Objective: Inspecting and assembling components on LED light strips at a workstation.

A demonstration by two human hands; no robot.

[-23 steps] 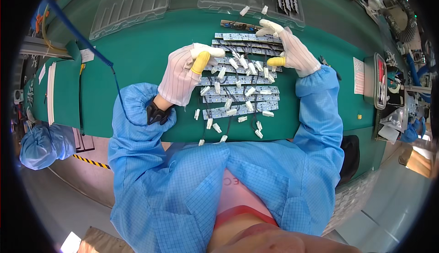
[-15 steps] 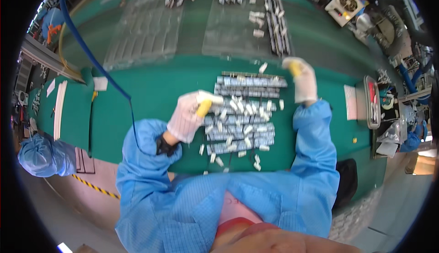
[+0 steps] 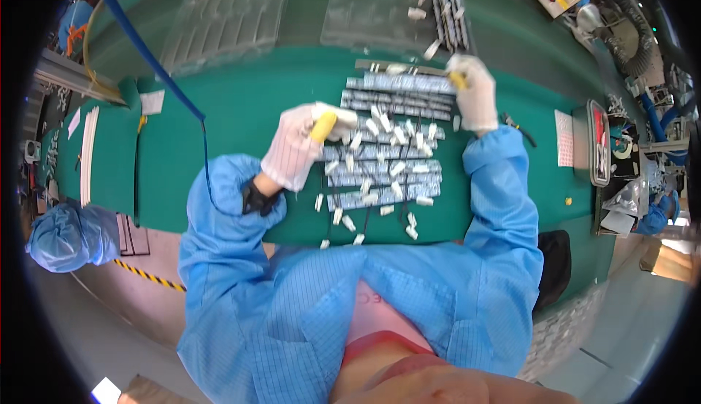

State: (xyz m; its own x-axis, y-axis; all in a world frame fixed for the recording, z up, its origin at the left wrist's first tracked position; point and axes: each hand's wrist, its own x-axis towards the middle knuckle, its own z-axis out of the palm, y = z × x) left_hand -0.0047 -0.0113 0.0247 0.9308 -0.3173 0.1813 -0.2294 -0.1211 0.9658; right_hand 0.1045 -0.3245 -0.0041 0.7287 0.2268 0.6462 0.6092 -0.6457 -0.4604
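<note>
Several narrow circuit-board strips point(image 3: 391, 102) with black wires lie in a stack of rows before me. Small white connectors point(image 3: 398, 135) are scattered across them. My left hand point(image 3: 296, 145), in a white glove with yellow fingertip covers, is closed at the strips' left end, and whatever its fingers pinch is hidden. At the right end of the farthest rows, my right hand point(image 3: 475, 96), gloved alike, has thumb and forefinger closed on the end of a silvery circuit-board strip point(image 3: 409, 82). Behind it shows a brownish strip edge point(image 3: 371, 65).
Clear plastic trays point(image 3: 226, 31) lie beyond the green mat point(image 3: 234, 104), with more strips point(image 3: 449, 9) at the far right. Pliers point(image 3: 520, 129) rest beside my right sleeve. A bin point(image 3: 597, 145) stands farther right. A blue hose point(image 3: 146, 86) hangs on the left.
The whole view has shifted, so the table sits higher in the picture. My right hand has come down toward the strips' right end and now touches it. My left hand stays at their left end.
</note>
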